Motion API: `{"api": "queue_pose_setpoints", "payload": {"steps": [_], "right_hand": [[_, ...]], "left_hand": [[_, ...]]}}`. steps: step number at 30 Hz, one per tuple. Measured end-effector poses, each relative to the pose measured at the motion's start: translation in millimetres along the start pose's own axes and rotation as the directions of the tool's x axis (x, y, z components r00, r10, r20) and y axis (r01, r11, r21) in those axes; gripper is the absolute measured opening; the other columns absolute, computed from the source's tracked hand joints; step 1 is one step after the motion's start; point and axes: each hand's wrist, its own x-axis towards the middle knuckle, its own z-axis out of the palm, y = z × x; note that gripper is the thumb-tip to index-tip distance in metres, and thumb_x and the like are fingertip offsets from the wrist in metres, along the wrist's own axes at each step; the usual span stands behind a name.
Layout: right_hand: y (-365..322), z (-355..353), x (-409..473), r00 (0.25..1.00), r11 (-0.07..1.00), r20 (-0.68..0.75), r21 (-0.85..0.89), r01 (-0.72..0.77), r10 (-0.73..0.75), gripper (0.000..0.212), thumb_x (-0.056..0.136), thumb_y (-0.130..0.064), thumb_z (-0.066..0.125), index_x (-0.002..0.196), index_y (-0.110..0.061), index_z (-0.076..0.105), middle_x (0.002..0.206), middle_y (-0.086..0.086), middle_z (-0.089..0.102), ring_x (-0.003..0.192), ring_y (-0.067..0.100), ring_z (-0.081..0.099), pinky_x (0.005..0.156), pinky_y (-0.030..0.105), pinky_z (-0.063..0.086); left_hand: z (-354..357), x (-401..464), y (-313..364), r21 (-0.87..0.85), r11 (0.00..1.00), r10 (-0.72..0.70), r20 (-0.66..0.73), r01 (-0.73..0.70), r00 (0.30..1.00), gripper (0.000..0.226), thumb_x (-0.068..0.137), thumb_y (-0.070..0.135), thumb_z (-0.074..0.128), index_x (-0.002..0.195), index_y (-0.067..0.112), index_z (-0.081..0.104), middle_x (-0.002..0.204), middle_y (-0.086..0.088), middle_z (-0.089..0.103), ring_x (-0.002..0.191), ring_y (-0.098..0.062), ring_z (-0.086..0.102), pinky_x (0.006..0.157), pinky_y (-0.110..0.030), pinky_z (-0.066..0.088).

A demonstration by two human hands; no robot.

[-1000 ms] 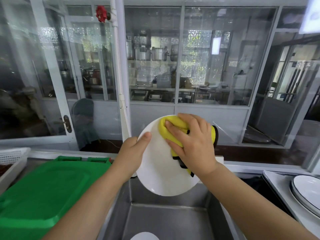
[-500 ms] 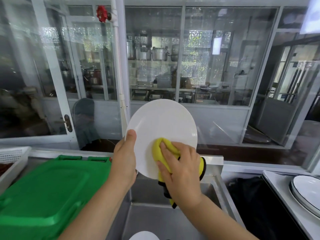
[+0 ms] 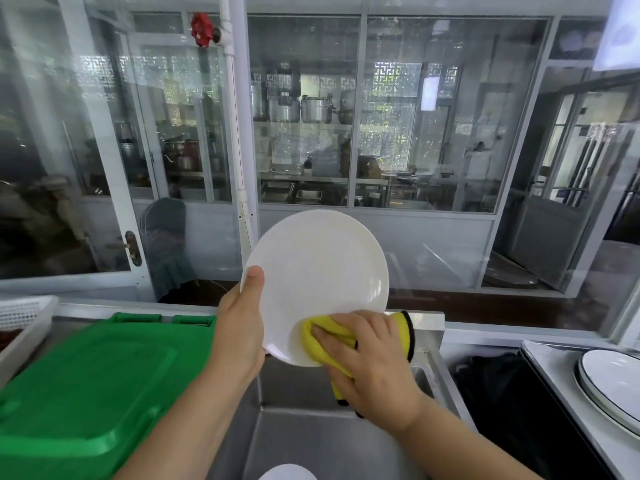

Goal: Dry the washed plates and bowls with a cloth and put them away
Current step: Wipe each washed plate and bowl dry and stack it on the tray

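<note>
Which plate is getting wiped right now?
The plain white plate held up over the sink, with the yellow cloth on it. The dark-rimmed plates sit stacked at right, untouched.

Sink basin point(image 3: 311, 441) lying open below; green lid point(image 3: 90, 386) crowding left, stacked plates point(image 3: 613, 379) apparently blocking right.

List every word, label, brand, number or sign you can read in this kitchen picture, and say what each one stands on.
None can be read.
The round white plate, the yellow cloth with black edging and the green plastic lid show no print.
The black-rimmed white plates on the right carry no lettering.
The bright panel at the top right is too blurred to tell.
</note>
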Motion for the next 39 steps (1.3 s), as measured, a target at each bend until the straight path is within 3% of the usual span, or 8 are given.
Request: {"api": "queue_pose_setpoints", "payload": {"steps": [5, 11, 18, 24, 30, 34, 37, 39], "right_hand": [[39, -13, 11, 0.987, 0.98, -0.056, -0.126, -0.157, 0.151, 0.034, 0.087, -0.03, 0.057, 0.117, -0.018, 0.069, 0.108, 0.01, 0.062, 0.093, 0.028, 0.048, 0.079, 0.032, 0.028], [42, -19, 53, 0.947, 0.935, -0.168, -0.182, -0.304, 0.275, 0.039, 0.091, -0.037, 0.051, 0.12, -0.017, 0.066, 0.111, 0.013, 0.06, 0.098, 0.029, 0.044, 0.079, 0.043, 0.04], [-6, -1, 63, 0.983, 0.989, -0.122, -0.052, -0.141, 0.134, 0.035, 0.091, -0.042, 0.055, 0.122, -0.026, 0.064, 0.112, 0.008, 0.058, 0.101, 0.03, 0.049, 0.082, 0.042, 0.038], [2, 4, 23, 0.997, 0.997, -0.014, 0.003, 0.073, -0.073, 0.034, 0.086, -0.035, 0.062, 0.118, -0.027, 0.066, 0.115, 0.004, 0.058, 0.102, 0.027, 0.051, 0.083, 0.041, 0.038], [49, -13, 23, 0.986, 0.986, -0.094, -0.083, -0.148, 0.14, 0.035, 0.087, -0.033, 0.058, 0.118, -0.021, 0.069, 0.115, 0.008, 0.056, 0.096, 0.031, 0.048, 0.08, 0.035, 0.031], [59, -17, 36, 0.885, 0.905, -0.189, 0.086, -0.417, 0.426, 0.038, 0.088, -0.03, 0.058, 0.121, -0.013, 0.065, 0.118, 0.014, 0.051, 0.103, 0.025, 0.04, 0.088, 0.036, 0.035], [54, -18, 40, 0.656, 0.605, -0.094, 0.499, -0.62, 0.749, 0.025, 0.092, -0.02, 0.061, 0.116, -0.015, 0.064, 0.117, 0.002, 0.046, 0.107, 0.006, 0.045, 0.095, 0.026, 0.038], [49, -22, 40, 0.547, 0.391, 0.069, 0.625, -0.675, 0.835, 0.009, 0.089, -0.022, 0.064, 0.098, -0.021, 0.066, 0.109, 0.002, 0.054, 0.093, -0.007, 0.053, 0.085, 0.027, 0.044]], "left_hand": [[-4, 1, 5, 0.099, 0.995, 0.007, 0.057, -0.013, 0.998, 0.029, 0.098, 0.037, 0.046, 0.085, 0.022, 0.066, 0.076, 0.013, 0.074, 0.065, -0.002, 0.069, 0.047, -0.013, 0.049], [11, -7, 0, 0.17, 0.985, -0.035, 0.093, 0.019, 0.995, 0.034, 0.097, 0.043, 0.044, 0.082, 0.023, 0.066, 0.069, 0.013, 0.072, 0.06, -0.001, 0.067, 0.044, -0.013, 0.047], [17, -3, -6, 0.157, 0.987, -0.049, 0.038, 0.042, 0.998, 0.051, 0.094, 0.056, 0.039, 0.078, 0.019, 0.071, 0.069, -0.001, 0.073, 0.061, -0.012, 0.069, 0.046, -0.02, 0.048], [2, 5, -3, 0.155, 0.987, -0.049, 0.031, 0.044, 0.998, 0.043, 0.095, 0.052, 0.041, 0.083, 0.02, 0.067, 0.074, 0.008, 0.074, 0.064, -0.009, 0.07, 0.06, -0.029, 0.051], [-10, 2, -2, 0.21, 0.978, -0.037, 0.097, 0.016, 0.995, 0.041, 0.093, 0.053, 0.043, 0.072, 0.036, 0.074, 0.075, 0.008, 0.074, 0.064, -0.007, 0.07, 0.048, -0.02, 0.05], [-13, 2, -8, 0.215, 0.976, -0.035, 0.033, 0.027, 0.999, 0.026, 0.089, 0.04, 0.058, 0.073, 0.027, 0.074, 0.076, 0.006, 0.074, 0.069, -0.014, 0.071, 0.058, -0.029, 0.052], [-17, 4, -11, 0.136, 0.99, -0.026, -0.033, 0.03, 0.999, 0.021, 0.09, 0.034, 0.061, 0.076, 0.024, 0.074, 0.079, 0.005, 0.075, 0.068, -0.013, 0.071, 0.063, -0.034, 0.053], [-17, 4, -13, 0.113, 0.993, -0.017, -0.054, 0.023, 0.998, 0.021, 0.092, 0.034, 0.058, 0.08, 0.023, 0.072, 0.079, 0.008, 0.075, 0.067, -0.009, 0.071, 0.059, -0.031, 0.053]]}}
